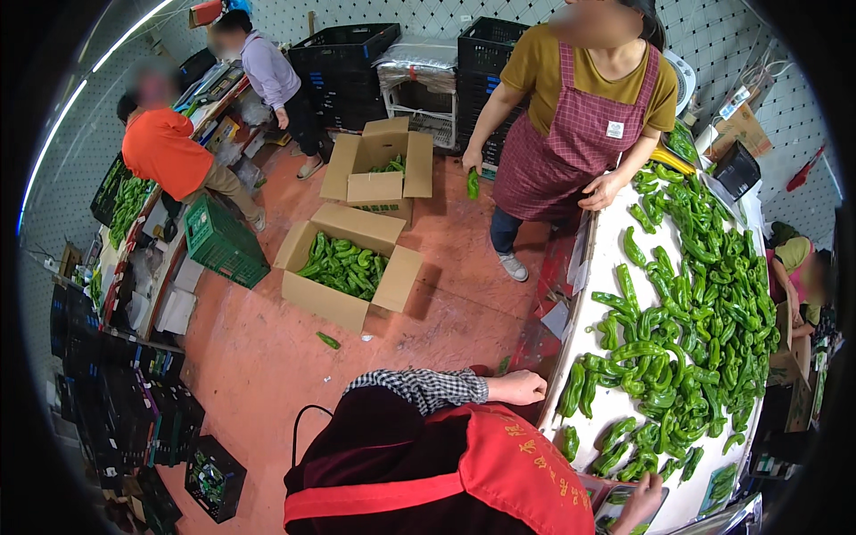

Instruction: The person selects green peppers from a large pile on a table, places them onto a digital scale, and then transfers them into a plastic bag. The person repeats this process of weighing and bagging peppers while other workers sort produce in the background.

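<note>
My left hand (518, 388), in a black-and-white checked cuff, is closed beside the near edge of the white table (559, 379); no pepper sticks out of it. Low at the table's front, my right hand (638, 505) has its fingers bent together, close to a few green peppers (637, 465) and a small tray holding peppers. Whatever it may hold is hidden. A large heap of long green peppers (709, 312) covers much of the tabletop, with single ones spread along its left side.
Across the table corner stands a person in a checked apron (580, 125), holding a green pepper (473, 184). Open cardboard boxes (401, 281) with peppers stand on the red floor (241, 357). A green crate (223, 241), black crates (214, 479) and two people are at left; another person works at far right.
</note>
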